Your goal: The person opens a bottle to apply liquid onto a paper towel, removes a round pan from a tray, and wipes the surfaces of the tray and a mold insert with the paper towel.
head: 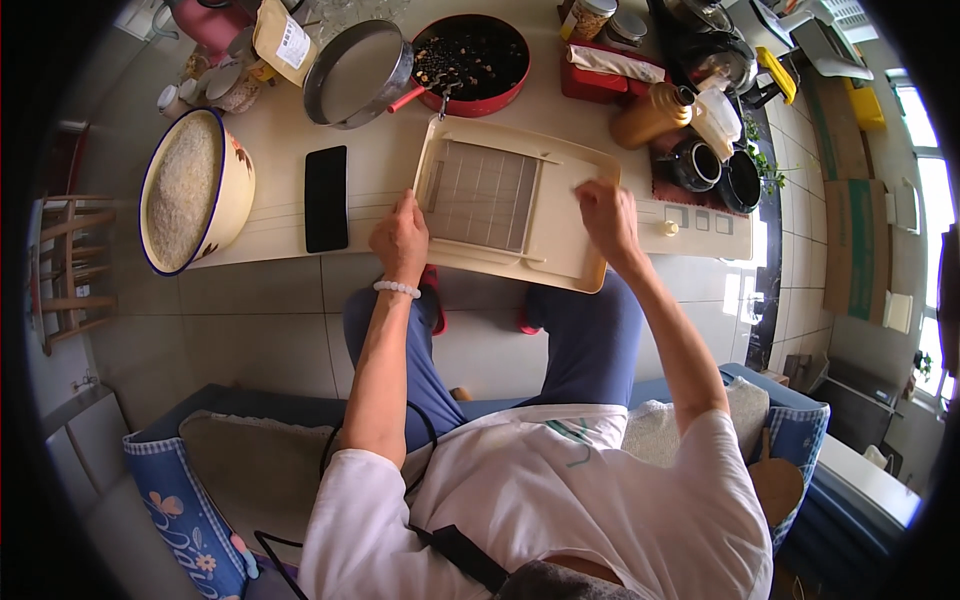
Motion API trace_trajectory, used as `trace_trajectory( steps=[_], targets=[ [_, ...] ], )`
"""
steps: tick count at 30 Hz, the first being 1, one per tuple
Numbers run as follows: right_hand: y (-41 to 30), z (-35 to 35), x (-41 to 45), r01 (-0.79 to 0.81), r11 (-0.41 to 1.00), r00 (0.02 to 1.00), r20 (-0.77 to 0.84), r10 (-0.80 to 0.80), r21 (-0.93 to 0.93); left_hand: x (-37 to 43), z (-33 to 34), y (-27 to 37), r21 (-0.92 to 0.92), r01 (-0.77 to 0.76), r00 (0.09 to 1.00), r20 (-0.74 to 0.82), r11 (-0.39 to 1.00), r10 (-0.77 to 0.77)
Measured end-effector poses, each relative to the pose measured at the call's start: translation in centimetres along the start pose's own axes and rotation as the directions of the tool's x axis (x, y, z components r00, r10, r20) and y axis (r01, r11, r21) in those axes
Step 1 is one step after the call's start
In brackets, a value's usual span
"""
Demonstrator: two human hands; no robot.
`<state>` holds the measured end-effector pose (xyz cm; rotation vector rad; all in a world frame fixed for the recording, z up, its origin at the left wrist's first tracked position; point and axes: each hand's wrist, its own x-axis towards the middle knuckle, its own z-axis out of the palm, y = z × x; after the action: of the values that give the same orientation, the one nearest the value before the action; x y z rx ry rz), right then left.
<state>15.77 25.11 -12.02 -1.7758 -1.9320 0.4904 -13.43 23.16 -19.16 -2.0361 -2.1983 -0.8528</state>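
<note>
A cream plastic tray [570, 259] lies slightly askew before me, its near edge jutting past the table edge above my thighs. Set into its left part is a translucent rectangular panel [484, 196] marked with a grid of thin lines. My left hand [402, 234], wearing a pale bead bracelet [397, 288] at the wrist, grips the tray's left rim. Over the tray's right side is my right hand [606, 217], fingers curled and blurred; whether anything small is between them is hidden.
Behind the tray stand a red pan [474, 105] of dark pieces and a round metal sieve [358, 75]. A black phone [327, 199] and an enamel basin [236, 180] of rice-like grains are to the left. At right are a brown bottle [651, 116], black jars [694, 166] and a small pale cap [670, 228].
</note>
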Motion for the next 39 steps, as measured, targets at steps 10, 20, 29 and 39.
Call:
trace_trajectory(
  steps=[10,20,29,39],
  targets=[
    [-3.3,9.4,7.7,0.082,0.919,0.995,-0.019,-0.096,-0.386,0.2,-0.1,-0.3,-0.064,-0.046,0.999,0.024,0.997,0.048],
    [-11.3,16.1,11.5,0.208,0.930,0.977,0.029,-0.209,-0.304,0.5,-0.1,0.0,-0.059,-0.037,0.993,0.110,0.998,0.043],
    [-5.4,12.1,9.0,0.275,0.896,0.959,0.027,-0.283,-0.348,-0.2,0.8,-0.8,-0.027,-0.031,0.999,0.011,0.999,0.031],
    [10.5,2.7,4.3,0.125,0.832,0.951,-0.173,-0.256,-0.541,0.4,1.4,1.0,-0.038,0.006,1.000,0.008,0.999,-0.006]
  ],
)
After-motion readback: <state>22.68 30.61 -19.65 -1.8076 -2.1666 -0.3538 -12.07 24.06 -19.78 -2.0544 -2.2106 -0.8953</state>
